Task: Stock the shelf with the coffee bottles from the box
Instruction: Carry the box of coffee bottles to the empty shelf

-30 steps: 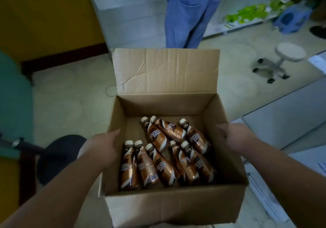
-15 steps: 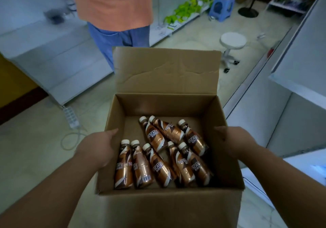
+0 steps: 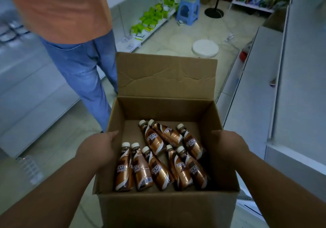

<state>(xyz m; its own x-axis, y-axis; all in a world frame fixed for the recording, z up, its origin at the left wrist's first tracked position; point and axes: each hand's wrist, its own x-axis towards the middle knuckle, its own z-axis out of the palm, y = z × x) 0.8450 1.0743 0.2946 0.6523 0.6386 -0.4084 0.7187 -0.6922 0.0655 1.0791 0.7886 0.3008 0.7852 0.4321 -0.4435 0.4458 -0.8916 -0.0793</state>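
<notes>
An open cardboard box (image 3: 165, 208) is carried in front of me, its far flap standing up. Several brown coffee bottles (image 3: 158, 171) with white caps lie on their sides on its floor. My left hand (image 3: 96, 148) grips the box's left wall from outside, thumb at the rim. My right hand (image 3: 229, 144) grips the right wall the same way. White shelving (image 3: 255, 93) runs along the right side, its tiers bare near me.
A person in an orange top and blue jeans (image 3: 81, 63) stands close ahead on the left. A white round stool (image 3: 205, 48), a blue plastic stool (image 3: 188, 11) and a low shelf with green packets (image 3: 153, 19) lie further down the aisle. More white shelving (image 3: 26, 93) is on the left.
The view has swung right along the aisle: the person now stands nearer and to the left, and the right shelving fills more of the frame. Both hands keep the same hold on the box.
</notes>
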